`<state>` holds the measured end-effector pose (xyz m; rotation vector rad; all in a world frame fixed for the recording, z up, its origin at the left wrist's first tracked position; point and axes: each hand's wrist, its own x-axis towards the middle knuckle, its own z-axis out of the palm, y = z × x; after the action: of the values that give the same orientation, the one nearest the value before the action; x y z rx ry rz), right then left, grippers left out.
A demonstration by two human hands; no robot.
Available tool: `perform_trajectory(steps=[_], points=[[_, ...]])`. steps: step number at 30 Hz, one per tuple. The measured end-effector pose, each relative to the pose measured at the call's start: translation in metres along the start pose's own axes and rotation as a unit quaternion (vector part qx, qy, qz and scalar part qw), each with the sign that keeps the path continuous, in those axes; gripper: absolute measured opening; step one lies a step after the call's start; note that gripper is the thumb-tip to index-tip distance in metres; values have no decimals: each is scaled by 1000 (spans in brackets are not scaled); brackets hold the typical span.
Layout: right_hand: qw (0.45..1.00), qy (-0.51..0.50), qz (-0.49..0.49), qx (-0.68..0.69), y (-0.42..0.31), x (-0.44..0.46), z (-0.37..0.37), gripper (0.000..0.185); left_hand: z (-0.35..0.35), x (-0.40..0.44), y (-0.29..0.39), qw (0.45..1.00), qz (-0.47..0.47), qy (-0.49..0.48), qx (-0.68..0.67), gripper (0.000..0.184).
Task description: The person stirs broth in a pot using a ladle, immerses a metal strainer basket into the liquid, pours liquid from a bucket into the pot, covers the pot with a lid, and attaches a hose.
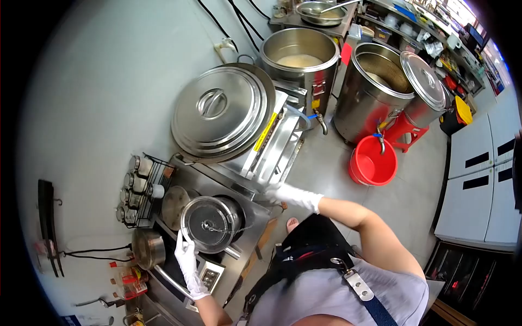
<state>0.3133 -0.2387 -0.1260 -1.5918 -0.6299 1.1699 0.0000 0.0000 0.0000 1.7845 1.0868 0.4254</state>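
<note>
My left hand [187, 257], in a white glove, has its fingers closed at the near left rim of a glass pot lid [207, 239]. The lid sits over a steel saucepan [238, 216], shifted to the left of it, with the pan's short handle pointing to the lower right. Beyond the counter's edge, my right hand [291, 196], also gloved in white, reaches beside the front corner of the steel stove [261, 163]. Motion blurs its fingers, and I cannot make out anything in them.
A large lidded pot [225, 117] stands on the stove. Two tall steel barrels [312, 81] with taps stand behind, one above a red bucket [373, 163]. A jar rack [155, 182] and a small saucepan [149, 251] are at left. White cabinets [473, 179] line the right.
</note>
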Motion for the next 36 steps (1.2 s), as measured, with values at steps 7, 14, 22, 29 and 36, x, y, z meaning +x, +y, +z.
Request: perform_trajectory(steps=[7, 14, 22, 29, 36], points=[[933, 228, 173, 218, 64, -46, -208, 24, -15, -19, 24, 973, -97, 121, 168, 54], [929, 259, 158, 210, 52, -61, -364, 23, 115, 1, 201, 879, 149, 375, 254, 40], [945, 322, -48, 28, -62, -35, -511, 28, 266, 94, 288, 901, 332, 125, 250, 33], [927, 369, -68, 4, -110, -30, -621, 28, 343, 175, 343, 923, 327, 37, 200, 31], [788, 502, -54, -353, -131, 56, -811, 42, 427, 233, 383, 909, 343, 13, 235, 28]])
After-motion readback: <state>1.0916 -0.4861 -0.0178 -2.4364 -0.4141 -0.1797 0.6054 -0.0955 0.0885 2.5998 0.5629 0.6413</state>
